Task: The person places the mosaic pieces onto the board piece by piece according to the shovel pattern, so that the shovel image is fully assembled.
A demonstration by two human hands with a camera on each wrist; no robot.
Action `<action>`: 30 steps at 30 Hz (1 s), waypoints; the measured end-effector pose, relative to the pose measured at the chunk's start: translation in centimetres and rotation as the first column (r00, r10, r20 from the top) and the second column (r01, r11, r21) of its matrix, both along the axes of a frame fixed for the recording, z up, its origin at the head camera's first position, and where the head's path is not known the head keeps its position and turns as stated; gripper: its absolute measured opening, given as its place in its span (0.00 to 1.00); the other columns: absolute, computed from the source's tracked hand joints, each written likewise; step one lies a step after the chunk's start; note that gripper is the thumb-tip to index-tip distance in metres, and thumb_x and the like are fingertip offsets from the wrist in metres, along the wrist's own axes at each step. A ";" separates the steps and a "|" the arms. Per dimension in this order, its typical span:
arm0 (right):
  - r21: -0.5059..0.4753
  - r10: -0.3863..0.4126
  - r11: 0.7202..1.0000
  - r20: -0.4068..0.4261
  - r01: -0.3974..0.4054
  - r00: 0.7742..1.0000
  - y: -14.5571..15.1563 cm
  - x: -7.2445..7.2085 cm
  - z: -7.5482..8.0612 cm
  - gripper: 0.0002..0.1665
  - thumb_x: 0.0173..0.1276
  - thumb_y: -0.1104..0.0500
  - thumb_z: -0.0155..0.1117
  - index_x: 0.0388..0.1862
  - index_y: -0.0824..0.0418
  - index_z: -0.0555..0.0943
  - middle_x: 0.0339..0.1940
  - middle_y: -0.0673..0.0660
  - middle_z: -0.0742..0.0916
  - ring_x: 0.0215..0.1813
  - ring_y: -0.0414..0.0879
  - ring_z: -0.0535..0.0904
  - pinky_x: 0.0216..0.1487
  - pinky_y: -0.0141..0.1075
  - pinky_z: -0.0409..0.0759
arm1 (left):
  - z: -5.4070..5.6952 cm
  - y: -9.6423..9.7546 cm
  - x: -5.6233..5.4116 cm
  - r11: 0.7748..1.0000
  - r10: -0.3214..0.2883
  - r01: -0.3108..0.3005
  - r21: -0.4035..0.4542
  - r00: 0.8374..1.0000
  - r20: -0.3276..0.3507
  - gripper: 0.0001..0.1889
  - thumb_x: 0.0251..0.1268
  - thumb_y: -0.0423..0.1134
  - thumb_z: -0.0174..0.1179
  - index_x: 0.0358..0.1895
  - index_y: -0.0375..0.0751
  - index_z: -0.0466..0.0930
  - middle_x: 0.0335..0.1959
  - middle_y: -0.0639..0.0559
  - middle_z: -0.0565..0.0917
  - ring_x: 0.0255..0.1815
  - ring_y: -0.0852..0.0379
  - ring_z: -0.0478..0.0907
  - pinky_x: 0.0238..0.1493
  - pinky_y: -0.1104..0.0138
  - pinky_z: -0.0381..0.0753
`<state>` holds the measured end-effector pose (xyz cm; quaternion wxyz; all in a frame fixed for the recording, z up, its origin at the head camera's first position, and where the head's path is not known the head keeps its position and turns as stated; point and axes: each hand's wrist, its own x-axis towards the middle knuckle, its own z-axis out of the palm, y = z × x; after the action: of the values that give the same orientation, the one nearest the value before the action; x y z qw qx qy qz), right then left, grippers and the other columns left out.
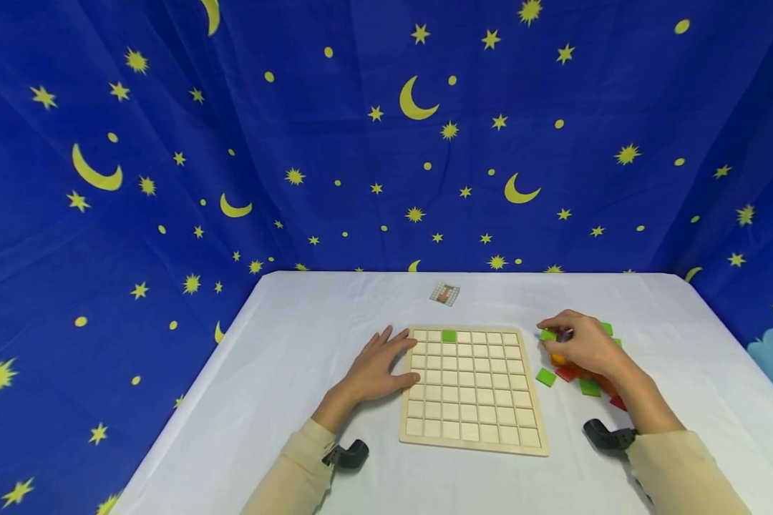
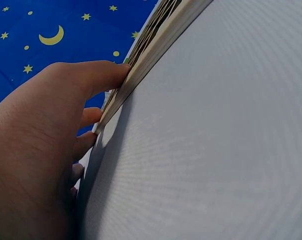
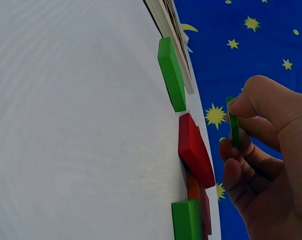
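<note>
Blue star-printed cloth [image 1: 354, 146] hangs beyond the white tabletop [image 1: 232, 429]. With fingers spread, the left hand [image 1: 375, 368] touches the wooden grid board [image 1: 467, 395] just to its right. The right hand [image 1: 585, 346] pinches a green tile [image 3: 234, 126]; loose coloured tiles [image 1: 545, 377] lie under and beside that hand.

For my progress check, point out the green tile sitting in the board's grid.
The green tile on the board, far row, third from the left; the other visible green tiles are off it, one pinched by the right hand.
</note>
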<state>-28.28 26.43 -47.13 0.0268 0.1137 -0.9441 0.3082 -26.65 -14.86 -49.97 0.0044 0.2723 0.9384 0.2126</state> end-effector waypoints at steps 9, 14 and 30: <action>0.005 0.023 1.000 0.009 -0.024 1.000 -0.5 -0.3 -0.3 0.22 0.55 0.58 0.68 0.50 0.61 0.85 0.40 0.54 0.81 0.37 0.49 0.73 0.37 0.39 0.74 | 0.2 0.1 0.1 1.000 0.003 -0.003 0.000 1.000 0.017 0.38 0.59 0.66 0.55 0.71 0.53 0.65 0.75 0.56 0.57 0.77 0.49 0.42 0.74 0.57 0.38; -0.005 0.053 0.999 0.014 -0.052 0.999 -1.1 -0.7 -0.3 0.21 0.55 0.57 0.69 0.50 0.61 0.85 0.40 0.53 0.81 0.37 0.49 0.74 0.38 0.40 0.76 | 0.2 0.0 0.1 1.000 0.006 -0.006 -0.001 1.000 0.016 0.38 0.59 0.66 0.55 0.71 0.53 0.66 0.75 0.56 0.57 0.77 0.49 0.42 0.74 0.57 0.38; -0.083 0.193 0.978 -0.001 -0.193 0.981 -4.0 -1.8 0.0 0.20 0.56 0.58 0.71 0.49 0.59 0.85 0.38 0.49 0.81 0.34 0.46 0.74 0.32 0.36 0.75 | -0.2 0.0 0.1 1.000 0.001 -0.001 0.001 1.000 0.008 0.38 0.59 0.67 0.54 0.71 0.54 0.65 0.75 0.55 0.58 0.77 0.49 0.42 0.74 0.56 0.39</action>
<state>-30.10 22.41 -47.17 -0.0017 0.2025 -0.9151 0.3488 -26.59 -14.90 -50.16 0.0076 0.2708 0.9385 0.2142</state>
